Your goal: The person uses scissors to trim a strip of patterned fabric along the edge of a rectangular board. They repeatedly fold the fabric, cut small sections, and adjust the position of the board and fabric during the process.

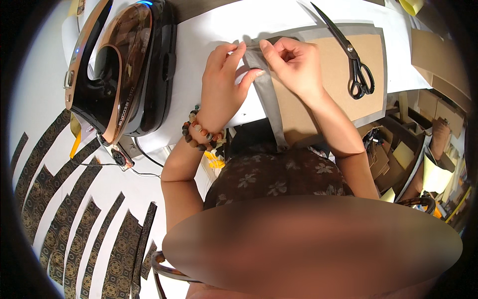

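A tan board (340, 67) lies on the white-covered table with grey fabric (273, 94) round its edges. My right hand (298, 62) has thumb and forefinger pinched on the grey fabric at the far left corner. Beside it, my left hand (224, 74) wears beaded bracelets (198, 130). Its fingertips reach the fabric's far end, while its thumb, held well apart from them, is over the grey strip. Black-handled scissors (351, 55) rest open across the board's far right part, right of my right hand. Part of the corner is hidden by my fingers.
A black and bronze steam iron (112, 79) sits on its base at the left, with a cord (147, 158) below it. Dark patterned fabric strips (119, 254) lie on a white surface at lower left. Cardboard pieces (438, 57) and a cluttered shelf (406, 129) are at the right.
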Tool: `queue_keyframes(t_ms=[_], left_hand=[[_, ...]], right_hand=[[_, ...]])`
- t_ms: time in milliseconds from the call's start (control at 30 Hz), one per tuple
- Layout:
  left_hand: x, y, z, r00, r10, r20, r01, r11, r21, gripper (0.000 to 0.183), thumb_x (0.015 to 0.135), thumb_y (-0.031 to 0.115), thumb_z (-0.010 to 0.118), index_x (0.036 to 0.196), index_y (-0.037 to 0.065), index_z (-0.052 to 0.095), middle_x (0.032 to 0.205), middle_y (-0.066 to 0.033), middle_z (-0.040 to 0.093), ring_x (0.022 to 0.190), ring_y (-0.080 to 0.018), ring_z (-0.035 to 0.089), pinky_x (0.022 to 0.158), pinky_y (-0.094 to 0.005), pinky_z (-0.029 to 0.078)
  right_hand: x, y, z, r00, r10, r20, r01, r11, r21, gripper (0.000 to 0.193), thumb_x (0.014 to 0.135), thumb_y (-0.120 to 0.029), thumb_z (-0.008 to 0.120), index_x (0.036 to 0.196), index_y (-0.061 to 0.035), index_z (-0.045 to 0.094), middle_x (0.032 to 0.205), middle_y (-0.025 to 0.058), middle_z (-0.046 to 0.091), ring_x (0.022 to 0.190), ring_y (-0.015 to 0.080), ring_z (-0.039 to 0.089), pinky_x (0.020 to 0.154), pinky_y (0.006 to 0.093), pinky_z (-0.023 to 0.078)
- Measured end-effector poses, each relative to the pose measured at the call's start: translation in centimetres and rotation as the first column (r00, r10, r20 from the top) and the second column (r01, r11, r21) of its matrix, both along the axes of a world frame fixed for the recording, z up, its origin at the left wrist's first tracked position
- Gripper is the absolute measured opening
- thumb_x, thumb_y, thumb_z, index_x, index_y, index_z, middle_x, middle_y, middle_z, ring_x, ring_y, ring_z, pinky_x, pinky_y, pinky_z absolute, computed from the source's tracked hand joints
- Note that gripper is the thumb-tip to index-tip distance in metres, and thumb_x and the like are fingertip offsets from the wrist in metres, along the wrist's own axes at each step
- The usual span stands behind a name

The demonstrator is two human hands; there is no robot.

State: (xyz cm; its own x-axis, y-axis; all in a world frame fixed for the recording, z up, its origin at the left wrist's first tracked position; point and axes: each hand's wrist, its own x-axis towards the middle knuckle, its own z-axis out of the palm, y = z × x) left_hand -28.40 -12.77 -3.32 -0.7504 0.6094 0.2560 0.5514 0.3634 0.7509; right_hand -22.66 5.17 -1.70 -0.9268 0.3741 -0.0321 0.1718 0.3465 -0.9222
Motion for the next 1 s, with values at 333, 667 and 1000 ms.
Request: queue_keyframes(t_ms=[333, 667, 1000], left_hand=[[-0.5, 0.5, -0.1, 0.994, -0.009, 0.113, 0.006, 1.000, 0.031, 0.051, 0.081, 0.020, 0.085, 0.121, -0.002, 0.064, 0.112, -0.0134, 0.060, 0.093, -0.0292, 0.060, 0.080, -0.0369, 0.052], [-0.9, 0.2, -0.3, 0.991, 0.017, 0.132, -0.025, 0.998, 0.060, 0.052, 0.078, 0.023, 0.087, 0.121, 0.004, 0.064, 0.111, -0.0084, 0.061, 0.086, -0.0220, 0.054, 0.075, -0.0327, 0.048], [-1.2, -0.1, -0.2, 0.985, 0.012, 0.174, -0.024, 0.997, 0.072, 0.052, 0.077, 0.022, 0.088, 0.117, 0.004, 0.062, 0.105, -0.0083, 0.058, 0.084, -0.0222, 0.052, 0.074, -0.0336, 0.047]], right_hand=[[-1.4, 1.8, -0.5, 0.995, -0.075, 0.073, 0.077, 0.997, -0.029, 0.044, 0.094, -0.037, 0.074, 0.069, -0.0006, 0.069, 0.054, 0.0060, 0.063, 0.048, 0.0115, 0.060, 0.048, 0.0285, 0.045], [-2.8, 1.3, -0.4, 0.969, 0.171, 0.181, -0.155, 0.983, -0.097, 0.038, 0.090, -0.028, 0.079, 0.068, -0.0016, 0.064, 0.052, 0.0052, 0.059, 0.046, 0.0122, 0.054, 0.047, 0.0290, 0.042], [-1.7, 0.9, -1.0, 0.980, 0.149, 0.134, -0.155, 0.987, 0.031, 0.031, 0.090, -0.019, 0.076, 0.066, -0.0031, 0.063, 0.051, 0.0059, 0.058, 0.044, 0.0126, 0.051, 0.045, 0.0301, 0.040]])
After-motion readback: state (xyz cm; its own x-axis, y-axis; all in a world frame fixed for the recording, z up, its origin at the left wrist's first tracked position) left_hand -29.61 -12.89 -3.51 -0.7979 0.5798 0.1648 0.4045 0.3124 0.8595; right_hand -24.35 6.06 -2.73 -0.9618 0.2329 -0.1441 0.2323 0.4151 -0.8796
